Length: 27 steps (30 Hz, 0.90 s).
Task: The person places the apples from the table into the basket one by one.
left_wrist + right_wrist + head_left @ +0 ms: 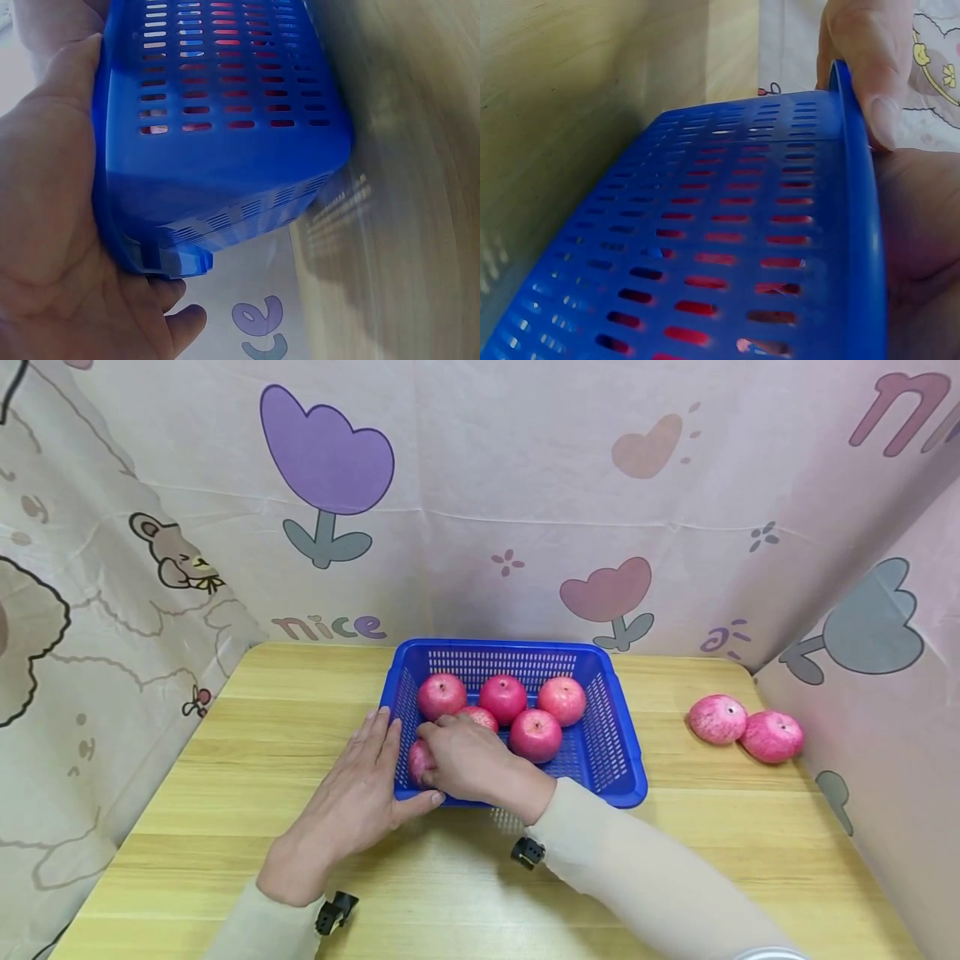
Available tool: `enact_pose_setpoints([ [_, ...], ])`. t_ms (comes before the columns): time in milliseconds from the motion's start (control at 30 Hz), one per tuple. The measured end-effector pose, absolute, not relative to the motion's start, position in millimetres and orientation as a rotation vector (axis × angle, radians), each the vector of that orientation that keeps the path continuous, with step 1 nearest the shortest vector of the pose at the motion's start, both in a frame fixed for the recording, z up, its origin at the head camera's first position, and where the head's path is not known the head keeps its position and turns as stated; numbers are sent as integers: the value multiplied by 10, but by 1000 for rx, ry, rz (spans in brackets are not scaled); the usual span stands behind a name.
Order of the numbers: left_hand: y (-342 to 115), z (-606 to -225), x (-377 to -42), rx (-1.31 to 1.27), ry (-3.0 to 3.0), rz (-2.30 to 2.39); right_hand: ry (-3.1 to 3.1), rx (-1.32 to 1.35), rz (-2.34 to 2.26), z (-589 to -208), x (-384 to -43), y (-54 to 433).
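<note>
A blue plastic basket (517,646) with slotted walls stands on the table and holds several pinkish-red apples. My right hand (480,760) reaches over the near rim, its fingers curled on an apple (421,762) in the near left corner and partly covering it. Just behind that hand, another apple (480,718) is half hidden. Along the back lie a left apple (442,697), a middle one (503,699) and a right one (562,701); one more apple (536,737) sits in front. My left hand (352,789) rests on the basket's left corner, fingers extended, thumb along the near rim.
Two mottled pink apples, a left one (717,719) and a right one (772,737), lie together on the table's right side. A patterned cloth (480,568) hangs behind and at both sides of the wooden table (285,718).
</note>
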<state>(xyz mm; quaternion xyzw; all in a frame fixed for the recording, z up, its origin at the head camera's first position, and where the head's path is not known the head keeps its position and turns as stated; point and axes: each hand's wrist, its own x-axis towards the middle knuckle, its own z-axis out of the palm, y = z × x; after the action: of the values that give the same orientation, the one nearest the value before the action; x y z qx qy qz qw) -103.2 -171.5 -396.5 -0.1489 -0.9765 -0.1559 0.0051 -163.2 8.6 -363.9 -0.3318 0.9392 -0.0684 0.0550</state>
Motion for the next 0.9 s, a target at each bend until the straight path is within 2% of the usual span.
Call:
enact_pose_setpoints([
  [533, -1722, -3978, -1028, -470, -3050, -504, 2863, -989, -153, -3729, -1667, 12],
  [900, -1719, -3970, -1031, -471, -3055, -511, 2818, -1084, -120, -3738, -1699, 18],
])
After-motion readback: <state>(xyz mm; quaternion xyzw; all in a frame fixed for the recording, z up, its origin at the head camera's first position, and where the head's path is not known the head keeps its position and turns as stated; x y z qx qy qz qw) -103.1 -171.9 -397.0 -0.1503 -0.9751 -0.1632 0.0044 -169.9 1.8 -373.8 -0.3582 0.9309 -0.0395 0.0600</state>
